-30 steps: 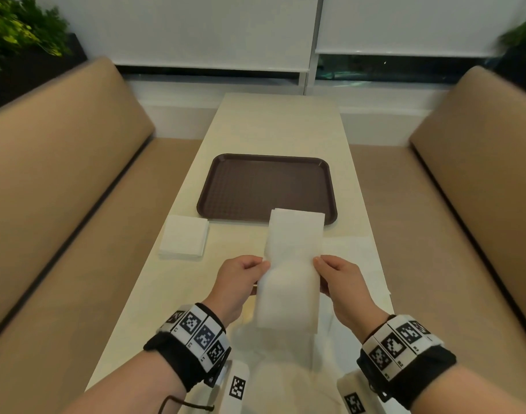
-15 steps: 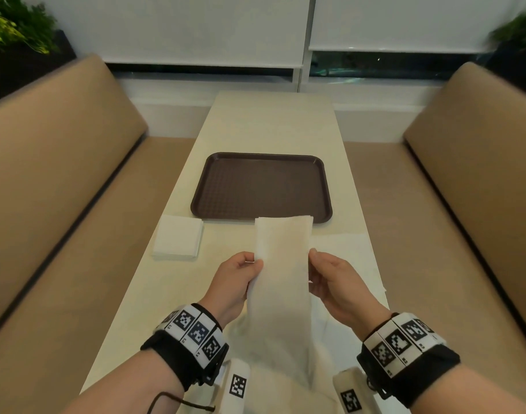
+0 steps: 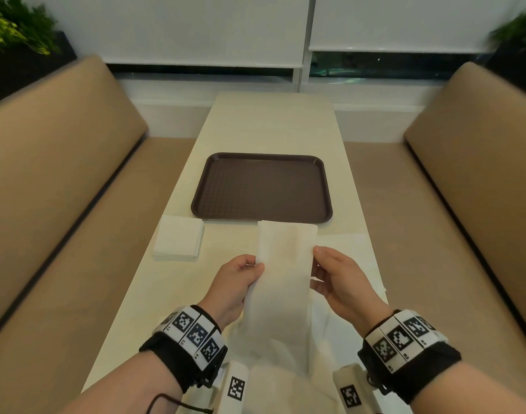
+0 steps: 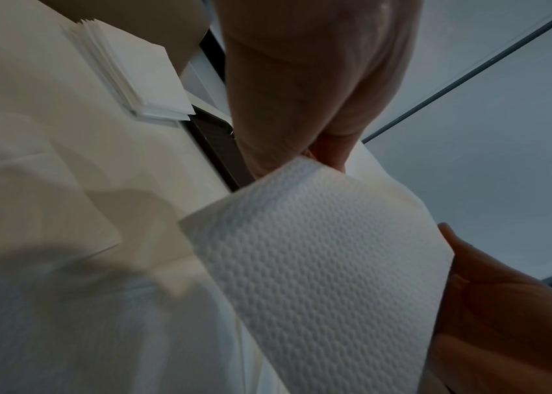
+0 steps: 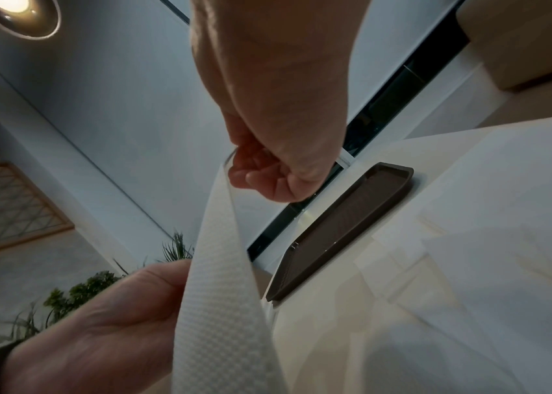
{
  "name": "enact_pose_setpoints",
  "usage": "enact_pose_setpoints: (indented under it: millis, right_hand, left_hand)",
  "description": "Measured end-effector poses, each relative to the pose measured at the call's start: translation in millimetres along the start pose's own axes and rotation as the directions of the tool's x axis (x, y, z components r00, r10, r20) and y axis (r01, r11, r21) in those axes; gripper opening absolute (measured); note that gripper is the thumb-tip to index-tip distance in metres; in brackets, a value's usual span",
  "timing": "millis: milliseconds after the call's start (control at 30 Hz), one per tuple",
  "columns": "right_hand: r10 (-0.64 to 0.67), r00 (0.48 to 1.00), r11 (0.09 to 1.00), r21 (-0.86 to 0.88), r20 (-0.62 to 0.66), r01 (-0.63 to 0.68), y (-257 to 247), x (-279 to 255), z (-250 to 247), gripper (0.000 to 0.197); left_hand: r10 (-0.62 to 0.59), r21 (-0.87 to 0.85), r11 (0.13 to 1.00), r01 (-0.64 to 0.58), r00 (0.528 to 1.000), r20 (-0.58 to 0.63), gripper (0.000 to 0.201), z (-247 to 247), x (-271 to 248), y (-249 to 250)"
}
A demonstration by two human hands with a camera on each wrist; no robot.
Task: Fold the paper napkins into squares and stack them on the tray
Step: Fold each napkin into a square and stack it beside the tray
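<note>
Two tan bench seats (image 3: 61,180) flank a long cream surface (image 3: 273,127) that runs toward a window with lowered white blinds (image 3: 202,28); green plants (image 3: 14,22) stand at the far corners. On the surface lies a dark brown tray (image 3: 261,188), rectangular with rounded corners, nothing resting on it. Unfolded white sheets (image 3: 354,258) lie on the near right part of the surface, partly under the hands. A squared stack of folded napkins (image 3: 178,241) sits just beside the tray's near left corner, apart from it. Held above the surface, between the tray and the person, is a long folded napkin strip (image 3: 281,279), embossed, its far end overlapping the tray's near rim in the head view. The left hand (image 3: 232,282) pinches the strip's left edge between thumb and curled fingers (image 3: 251,265). The right hand (image 3: 341,282) pinches the right edge likewise, its fingers (image 5: 254,176) curled together beneath the thumb. Both wrists carry black bands with black-and-white coded markers (image 3: 196,334).
</note>
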State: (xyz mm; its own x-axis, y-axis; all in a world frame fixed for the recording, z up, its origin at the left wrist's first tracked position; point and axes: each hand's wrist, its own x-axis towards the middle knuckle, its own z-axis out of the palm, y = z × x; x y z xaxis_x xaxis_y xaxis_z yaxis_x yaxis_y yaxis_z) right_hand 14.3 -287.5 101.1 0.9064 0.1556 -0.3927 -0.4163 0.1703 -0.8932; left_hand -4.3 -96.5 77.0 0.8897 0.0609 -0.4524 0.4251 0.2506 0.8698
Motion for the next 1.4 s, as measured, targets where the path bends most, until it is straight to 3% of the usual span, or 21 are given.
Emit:
enact_pose_setpoints:
  millis: [333, 433, 567, 700, 833, 1000, 1100, 1167, 1233, 1267, 1333, 1400]
  right_hand:
    - [0.073, 0.992, 0.984, 0.158, 0.104, -0.089, 2, -4, 4, 0.032]
    - [0.032, 0.995, 0.998, 0.05, 0.096, -0.037, 2, -6, 5, 0.027]
    - [-0.066, 0.997, 0.974, -0.221, -0.049, 0.054, 1, -8, 13, 0.015]
    - [-0.202, 0.954, 0.877, -0.474, -0.221, 0.076, 8, -6, 18, 0.02]
    - [-0.266, 0.916, 0.833, -0.55, -0.3, 0.062, 7, -4, 14, 0.019]
    - [-0.327, 0.866, 0.821, -0.567, -0.377, 0.063, 2, -5, -4, 0.018]
    - [-0.38, 0.844, 0.818, -0.564, -0.377, 0.116, -5, -5, -13, 0.016]
    - [-0.366, 0.87, 0.834, -0.531, -0.331, 0.149, -11, -6, -15, 0.016]
    - [-0.302, 0.929, 0.887, -0.419, -0.213, 0.193, -16, -9, -13, 0.024]
    - [-0.267, 0.953, 0.919, -0.335, -0.144, 0.207, -18, -11, -11, 0.03]
    - [-0.211, 0.977, 0.963, -0.178, -0.038, 0.201, -22, -14, -4, 0.036]
    - [-0.194, 0.981, 0.978, -0.083, -0.021, 0.191, -27, -16, 1, 0.031]
  left_hand:
    - [-0.014, -0.043, 0.999, 0.016, 0.999, 0.045, 0.013, -1, -6, 0]
    - [-0.008, -0.022, 1.0, 0.008, 1.0, 0.022, 0.014, -3, -8, 0]
    - [-0.02, 0.054, 0.998, 0.026, 0.994, -0.105, 0.011, -10, -6, -10]
    - [-0.082, 0.037, 0.995, 0.089, 0.986, -0.145, 0.011, -15, -3, -25]
    - [-0.092, 0.135, 0.983, 0.123, 0.973, -0.214, 0.023, -29, 5, -40]
    - [0.051, 0.574, 0.805, 0.15, 0.946, -0.319, 0.033, -51, 17, -47]
    - [0.016, 0.75, 0.637, 0.177, 0.97, -0.242, 0.011, -52, 21, -44]
    - [0.083, 0.82, 0.567, 0.083, 0.984, -0.157, 0.033, -44, 20, -35]
    - [0.202, 0.777, 0.621, -0.098, 0.979, -0.038, 0.047, -23, 9, -15]
    - [0.168, 0.686, 0.713, -0.144, 0.985, 0.032, 0.048, -10, -1, -2]
    - [-0.038, 0.367, 0.928, -0.053, 0.971, 0.236, 0.044, 12, -15, 12]
    - [-0.138, 0.11, 0.988, 0.104, 0.918, 0.373, 0.033, 23, -22, 18]
